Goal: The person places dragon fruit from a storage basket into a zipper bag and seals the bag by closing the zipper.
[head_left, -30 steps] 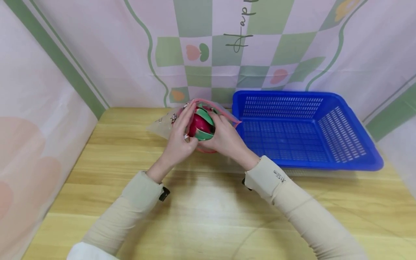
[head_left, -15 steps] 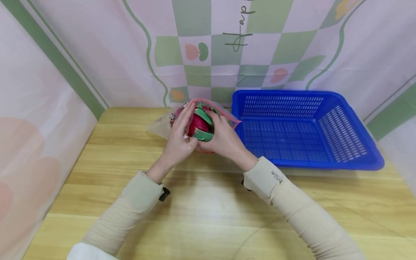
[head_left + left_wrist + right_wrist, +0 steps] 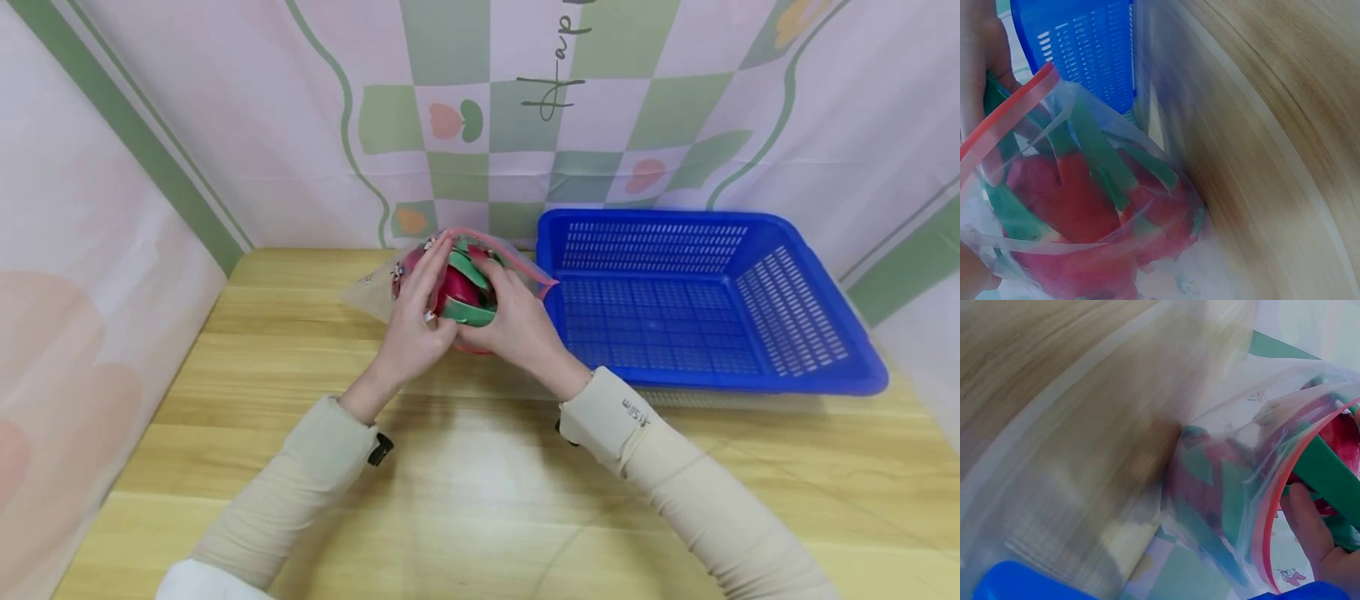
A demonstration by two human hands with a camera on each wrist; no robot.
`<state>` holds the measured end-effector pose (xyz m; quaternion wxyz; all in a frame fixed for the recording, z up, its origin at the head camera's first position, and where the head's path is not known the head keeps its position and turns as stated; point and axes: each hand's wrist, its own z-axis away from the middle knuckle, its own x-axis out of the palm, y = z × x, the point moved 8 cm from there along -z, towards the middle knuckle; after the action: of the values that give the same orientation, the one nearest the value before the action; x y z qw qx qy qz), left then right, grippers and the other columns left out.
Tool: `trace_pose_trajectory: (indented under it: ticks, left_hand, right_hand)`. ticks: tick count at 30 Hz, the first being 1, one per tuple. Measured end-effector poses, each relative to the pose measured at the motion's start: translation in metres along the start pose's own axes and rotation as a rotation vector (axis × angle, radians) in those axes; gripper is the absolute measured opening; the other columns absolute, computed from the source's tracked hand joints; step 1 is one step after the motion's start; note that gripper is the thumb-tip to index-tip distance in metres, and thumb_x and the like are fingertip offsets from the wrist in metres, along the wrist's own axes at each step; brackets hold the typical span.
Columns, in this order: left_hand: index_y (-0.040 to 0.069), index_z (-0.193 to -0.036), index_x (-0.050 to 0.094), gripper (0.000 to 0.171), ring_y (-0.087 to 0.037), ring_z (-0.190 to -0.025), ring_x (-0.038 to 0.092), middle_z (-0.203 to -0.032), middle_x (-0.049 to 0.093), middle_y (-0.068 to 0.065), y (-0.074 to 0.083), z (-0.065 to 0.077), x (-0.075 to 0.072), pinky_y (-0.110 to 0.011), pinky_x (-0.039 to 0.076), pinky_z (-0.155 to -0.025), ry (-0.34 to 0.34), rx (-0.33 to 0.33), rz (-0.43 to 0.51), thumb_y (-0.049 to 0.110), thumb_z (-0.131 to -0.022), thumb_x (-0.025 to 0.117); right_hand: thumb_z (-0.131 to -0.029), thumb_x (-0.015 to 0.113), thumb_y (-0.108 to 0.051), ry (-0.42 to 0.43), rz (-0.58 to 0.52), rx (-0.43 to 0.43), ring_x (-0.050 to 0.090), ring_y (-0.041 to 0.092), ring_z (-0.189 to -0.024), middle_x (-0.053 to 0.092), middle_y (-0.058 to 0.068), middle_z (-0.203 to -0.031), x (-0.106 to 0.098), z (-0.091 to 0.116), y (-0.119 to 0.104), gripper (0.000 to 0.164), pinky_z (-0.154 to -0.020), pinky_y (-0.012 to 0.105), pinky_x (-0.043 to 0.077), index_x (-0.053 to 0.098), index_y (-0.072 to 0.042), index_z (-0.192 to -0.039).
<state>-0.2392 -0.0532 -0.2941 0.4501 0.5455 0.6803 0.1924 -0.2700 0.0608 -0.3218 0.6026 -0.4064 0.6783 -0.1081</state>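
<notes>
A dragon fruit [image 3: 459, 287], glossy crimson with green leaf-like scales, sits in the mouth of a clear plastic zip bag [image 3: 370, 287] with a pinkish-red edge. My left hand [image 3: 415, 315] holds the bag at its left side, fingers stretched along it and thumb near the front rim. From the right, my right hand [image 3: 519, 323] grips the dragon fruit, fingers over its scales inside the opening. Through the film in the left wrist view, more red and green fruit [image 3: 1160, 215] shows deeper in the bag. The right fingertips are partly hidden behind the scales.
A blue perforated plastic basket [image 3: 652, 216] stands right of the bag, its left wall close to the bag's edge. Both stand on a light wooden table [image 3: 480, 492]. A patterned cloth [image 3: 517, 177] hangs behind.
The dragon fruit in the opening has turned a little under my right hand, and the right wrist has shifted slightly left and nearer. My left hand and the bag stay nearly still.
</notes>
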Motion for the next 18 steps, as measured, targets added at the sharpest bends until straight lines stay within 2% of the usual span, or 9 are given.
trace_pose_trajectory:
  ticks: [7, 10, 13, 15, 16, 18]
  left_hand:
    - [-0.003, -0.149, 0.026, 0.081, -0.025, -0.149, 0.016, -0.159, 0.021, -0.015, -0.002, 0.003, -0.004, -0.047, 0.039, -0.108, -0.011, -0.009, 0.016, -0.017, -0.071, 0.043]
    - [-0.001, -0.149, 0.027, 0.081, -0.024, -0.149, 0.017, -0.159, 0.022, -0.014, -0.003, 0.004, -0.007, -0.042, 0.043, -0.102, -0.014, -0.015, 0.011, -0.016, -0.071, 0.044]
    - [0.0, -0.149, 0.027, 0.081, -0.024, -0.149, 0.016, -0.159, 0.023, -0.012, -0.004, 0.004, -0.008, -0.032, 0.049, -0.087, -0.018, -0.018, 0.005, -0.016, -0.071, 0.044]
    - [0.0, -0.149, 0.027, 0.081, -0.024, -0.149, 0.016, -0.158, 0.023, -0.012, -0.004, 0.004, -0.009, -0.03, 0.048, -0.08, -0.021, -0.017, 0.002, -0.016, -0.071, 0.044]
    - [0.0, -0.149, 0.027, 0.082, -0.024, -0.149, 0.017, -0.158, 0.024, -0.013, -0.003, 0.004, -0.01, -0.03, 0.049, -0.081, -0.02, -0.014, -0.002, -0.016, -0.071, 0.044]
    - [0.0, -0.148, 0.029, 0.081, -0.025, -0.148, 0.018, -0.157, 0.026, -0.013, -0.003, 0.004, -0.011, -0.035, 0.049, -0.091, -0.008, -0.011, -0.005, -0.017, -0.07, 0.044]
  right_hand:
    - [-0.075, 0.081, -0.026, -0.029, -0.127, -0.03, 0.054, 0.028, -0.12, 0.05, 0.017, -0.135, 0.004, 0.0, 0.001, 0.081, -0.099, 0.04, 0.05, 0.038, -0.004, -0.14]
    - [-0.076, 0.08, -0.018, -0.049, -0.154, -0.07, 0.052, 0.031, -0.121, 0.048, 0.019, -0.136, 0.005, 0.001, 0.0, 0.078, -0.099, 0.041, 0.05, 0.037, -0.001, -0.139]
    - [-0.077, 0.077, -0.012, -0.05, -0.134, -0.114, 0.05, 0.033, -0.122, 0.047, 0.021, -0.136, 0.005, 0.002, -0.002, 0.074, -0.101, 0.043, 0.049, 0.039, 0.001, -0.139]
    - [-0.077, 0.076, -0.012, -0.038, -0.1, -0.135, 0.05, 0.033, -0.122, 0.048, 0.021, -0.135, 0.004, 0.004, -0.004, 0.073, -0.102, 0.044, 0.048, 0.04, 0.002, -0.139]
    - [-0.077, 0.076, -0.013, -0.029, -0.078, -0.144, 0.05, 0.032, -0.122, 0.048, 0.021, -0.134, 0.004, 0.004, -0.005, 0.072, -0.102, 0.044, 0.048, 0.04, 0.002, -0.139]
    - [-0.077, 0.075, -0.014, -0.009, -0.04, -0.156, 0.051, 0.032, -0.12, 0.049, 0.02, -0.132, 0.004, 0.005, -0.008, 0.072, -0.101, 0.044, 0.048, 0.041, 0.002, -0.139]
